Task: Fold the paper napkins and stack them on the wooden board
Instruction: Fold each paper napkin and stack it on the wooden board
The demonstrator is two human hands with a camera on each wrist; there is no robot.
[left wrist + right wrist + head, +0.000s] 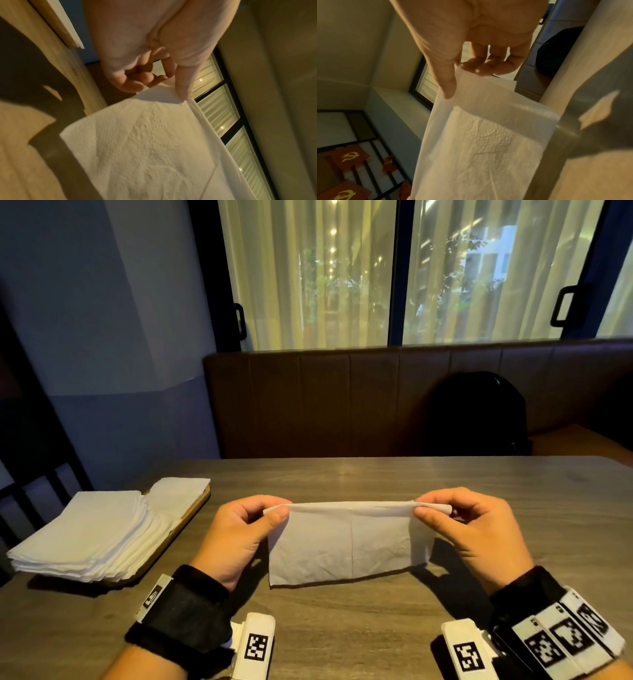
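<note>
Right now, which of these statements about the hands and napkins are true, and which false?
1. Both hands pinch one napkin by its upper corners. True: left hand, right hand.
2. The napkin lies flat on the table. False: it hangs from the fingers.
3. A pile of napkins sits at the left. True.
4. The wooden board is at the right. False: it lies under that pile, at the left.
</note>
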